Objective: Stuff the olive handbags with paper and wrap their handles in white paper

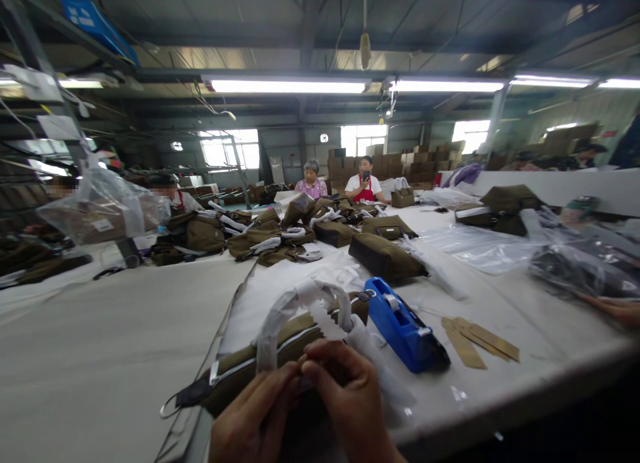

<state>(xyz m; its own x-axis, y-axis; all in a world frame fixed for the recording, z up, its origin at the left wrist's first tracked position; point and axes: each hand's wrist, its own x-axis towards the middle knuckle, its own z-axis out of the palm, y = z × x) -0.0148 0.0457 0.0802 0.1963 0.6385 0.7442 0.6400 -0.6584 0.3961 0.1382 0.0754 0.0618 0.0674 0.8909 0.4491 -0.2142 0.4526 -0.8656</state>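
An olive-green handbag (295,330) with a silver zip and a metal ring at its left end lies right in front of me. White wrapping (273,320) covers its handle. My left hand (255,410) is closed at the bag's near side, fingertips pressed together. My right hand (345,390) pinches beside it, its thumb and index finger almost touching the left fingertips. Whatever sits between the fingers is too small to make out. Just right of the bag stands a blue tape dispenser (400,326) with a roll in it.
Brown card strips (477,343) lie right of the dispenser. Several olive bags (385,253) are heaped farther back on the white table (125,336). Clear plastic sheeting (490,246) lies at the right. Across the table are people, one holding a phone (366,176); another person's hand (615,310) shows at the right edge.
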